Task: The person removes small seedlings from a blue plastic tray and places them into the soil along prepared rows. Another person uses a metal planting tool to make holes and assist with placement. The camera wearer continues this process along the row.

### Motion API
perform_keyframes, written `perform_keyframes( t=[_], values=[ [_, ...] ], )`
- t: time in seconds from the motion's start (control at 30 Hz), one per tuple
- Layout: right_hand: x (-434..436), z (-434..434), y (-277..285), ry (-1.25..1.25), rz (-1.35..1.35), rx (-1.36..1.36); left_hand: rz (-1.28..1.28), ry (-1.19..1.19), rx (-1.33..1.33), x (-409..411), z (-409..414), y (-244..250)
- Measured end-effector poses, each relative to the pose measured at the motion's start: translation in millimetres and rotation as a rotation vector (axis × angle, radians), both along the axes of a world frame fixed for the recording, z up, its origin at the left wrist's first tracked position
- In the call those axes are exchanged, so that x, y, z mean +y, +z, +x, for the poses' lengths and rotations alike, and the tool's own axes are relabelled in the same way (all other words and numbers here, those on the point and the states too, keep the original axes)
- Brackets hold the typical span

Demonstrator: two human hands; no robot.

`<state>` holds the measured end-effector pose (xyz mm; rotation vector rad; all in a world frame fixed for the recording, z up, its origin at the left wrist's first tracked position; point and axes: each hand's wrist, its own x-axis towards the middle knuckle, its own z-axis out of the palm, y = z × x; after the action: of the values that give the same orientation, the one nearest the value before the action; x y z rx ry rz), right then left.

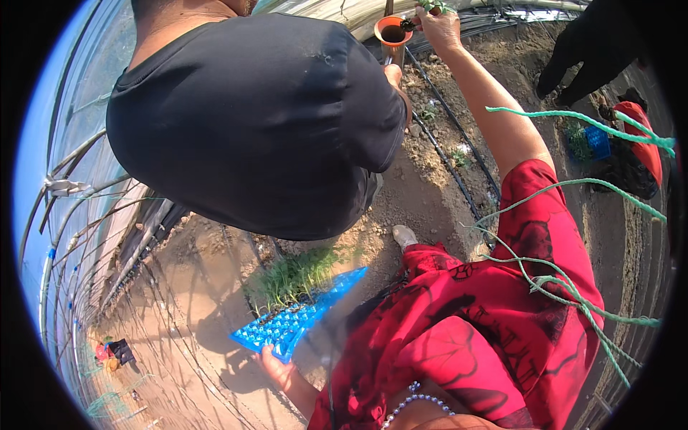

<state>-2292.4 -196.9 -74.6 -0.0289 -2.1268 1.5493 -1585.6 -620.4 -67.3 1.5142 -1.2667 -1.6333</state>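
Observation:
At the top, my right hand point(439, 28) grips a green seedling point(436, 5) whose dark root plug point(407, 24) hangs at the rim of an orange funnel mouth point(379, 28). This mouth tops a tube point(393, 54) held by a co-worker's hand point(393, 74). Low at the left, my left hand point(277, 370) holds the corner of a blue plastic seedling tray point(336, 290). Leafy green seedlings point(295, 274) stand in part of the tray, and other cells show no plants. The fingers beneath the tray are partly hidden.
A co-worker in a black shirt point(258, 118) bends close on the left. Black drip lines point(449, 161) run over the soil. Green ropes point(586, 185) hang at the right, near another person in red point(642, 142) beside a blue tray point(597, 142). Greenhouse poles point(88, 199) line the left.

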Motion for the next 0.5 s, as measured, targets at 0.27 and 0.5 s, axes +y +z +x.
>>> perform_keyframes(
  t=[0.27, 0.5],
  values=[
    [-19.7, -16.9, -98.9, -0.141, 0.241, -0.451, 0.033, -0.032, 0.086, 12.2, 5.2, 2.9],
    [22.1, 225.3, -263.5, 0.184, 0.009, -1.235, 0.117, 0.064, 0.251, 29.0, 4.3, 5.0]
  ],
)
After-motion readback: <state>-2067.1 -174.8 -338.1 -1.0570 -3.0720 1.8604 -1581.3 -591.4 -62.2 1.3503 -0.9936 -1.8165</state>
